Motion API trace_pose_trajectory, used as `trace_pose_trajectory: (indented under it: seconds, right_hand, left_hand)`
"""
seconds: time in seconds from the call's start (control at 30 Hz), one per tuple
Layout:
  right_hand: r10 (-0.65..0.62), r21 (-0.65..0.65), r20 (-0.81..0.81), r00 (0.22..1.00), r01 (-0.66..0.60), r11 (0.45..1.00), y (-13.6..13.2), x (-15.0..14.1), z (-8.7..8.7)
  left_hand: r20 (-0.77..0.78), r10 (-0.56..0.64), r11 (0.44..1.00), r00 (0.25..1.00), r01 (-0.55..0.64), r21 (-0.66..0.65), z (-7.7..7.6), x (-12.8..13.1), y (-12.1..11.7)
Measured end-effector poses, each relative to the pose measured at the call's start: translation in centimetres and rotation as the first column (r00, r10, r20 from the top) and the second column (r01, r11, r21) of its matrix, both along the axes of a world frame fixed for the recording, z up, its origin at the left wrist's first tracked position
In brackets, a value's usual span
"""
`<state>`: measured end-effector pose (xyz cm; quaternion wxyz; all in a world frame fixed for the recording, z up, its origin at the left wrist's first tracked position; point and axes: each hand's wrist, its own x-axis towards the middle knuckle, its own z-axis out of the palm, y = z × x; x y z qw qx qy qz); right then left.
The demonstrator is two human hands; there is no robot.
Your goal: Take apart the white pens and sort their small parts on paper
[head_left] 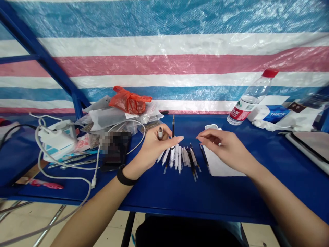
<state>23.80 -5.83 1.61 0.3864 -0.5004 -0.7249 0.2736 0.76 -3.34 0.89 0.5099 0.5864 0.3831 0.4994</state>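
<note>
My left hand (150, 147), with a black band at the wrist, is closed around pen parts. An upright dark pen refill (173, 125) stands between its thumb and index finger, and the end of a pen barrel (160, 133) pokes out of the curled fingers. To the right, my right hand (227, 147) hovers over a sheet of white paper (223, 168). Its thumb and fingertips are drawn together; whatever they hold is too small to make out. Between the hands, white pen barrels (179, 159) and several dark refills (193, 164) lie on the blue table (159, 192).
Plastic bags (108, 116), a red bag (130, 101), a phone (115, 151) and white cables (77, 176) crowd the left. A water bottle (250, 97), a tissue pack (273, 113) and a flat device (308, 144) are at the right. Striped sheeting (164, 65) hangs behind.
</note>
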Motion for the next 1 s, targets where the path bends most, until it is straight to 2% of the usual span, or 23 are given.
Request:
trace_pose_trajectory:
  seconds: [0.17, 0.3, 0.4, 0.47, 0.53, 0.63, 0.77, 0.87, 1.0]
  right_hand:
    - [0.01, -0.068, 0.254, 0.967, 0.007, 0.998, 0.6, -0.7, -1.2]
    - [0.024, -0.132, 0.269, 0.963, 0.012, 0.991, 1.7, -1.3, -0.2]
    - [0.155, -0.196, 0.052, 0.987, -0.142, 0.97, 2.3, -1.8, 1.1]
    - [0.232, -0.196, -0.163, 0.959, -0.262, 0.945, 2.2, -2.1, 1.5]
    - [0.238, -0.17, -0.31, 0.921, -0.3, 0.939, 1.7, -2.6, 1.3]
    - [0.19, -0.091, -0.371, 0.909, -0.239, 0.967, 0.8, -3.5, 0.2]
    - [0.165, 0.01, -0.409, 0.897, -0.176, 0.984, 0.1, -4.7, -0.9]
    - [0.122, 0.028, -0.532, 0.838, -0.126, 0.992, 0.1, -4.7, -0.6]
    - [0.036, 0.007, -0.678, 0.734, -0.042, 0.999, 0.8, -2.9, 1.2]
  left_hand:
    - [-0.037, 0.054, 0.999, 0.998, -0.053, 0.012, -0.3, 0.3, 0.0]
    - [-0.065, 0.031, 0.999, 0.997, -0.029, 0.028, -0.4, 0.6, 0.0]
    - [-0.111, -0.05, 0.999, 0.993, 0.049, -0.014, -0.3, 1.1, 0.2]
    - [-0.152, -0.131, 0.991, 0.98, 0.126, -0.042, -0.3, 1.6, 0.1]
    - [-0.183, -0.212, 0.977, 0.96, 0.202, -0.071, -0.2, 2.0, -0.1]
    - [-0.194, -0.279, 0.959, 0.94, 0.263, -0.104, -0.3, 2.5, -0.7]
    - [-0.178, -0.303, 0.952, 0.936, 0.289, -0.102, -0.7, 2.8, -1.4]
    - [-0.191, -0.3, 0.954, 0.935, 0.293, -0.064, -1.1, 2.8, -1.6]
    - [-0.168, -0.239, 0.969, 0.956, 0.245, 0.017, -1.4, 2.6, -1.8]
